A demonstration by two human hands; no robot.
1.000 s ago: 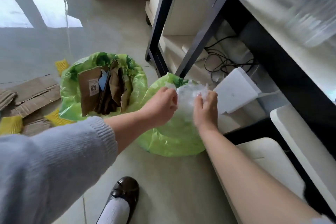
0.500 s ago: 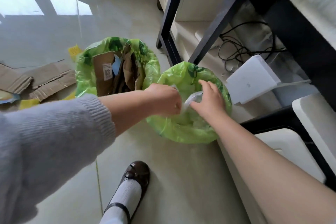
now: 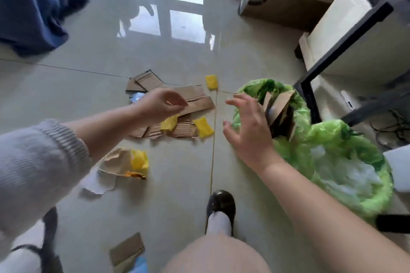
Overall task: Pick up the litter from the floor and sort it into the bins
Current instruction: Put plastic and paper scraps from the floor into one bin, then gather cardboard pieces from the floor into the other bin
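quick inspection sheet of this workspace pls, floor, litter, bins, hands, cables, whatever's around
surface: glossy tiled floor, window glare on it
job's things: cardboard pile with yellow pieces; crumpled paper; cardboard scrap near the bottom edge; far bin holds cardboard; near bin holds pale plastic; both bins green-lined
clutter: large box at the back
hands: left hand loosely curled, empty, above the pile; right hand spread, empty, beside the far bin
cables: black cables under the desk
surroundings: blue curtain; black desk frame; shoe
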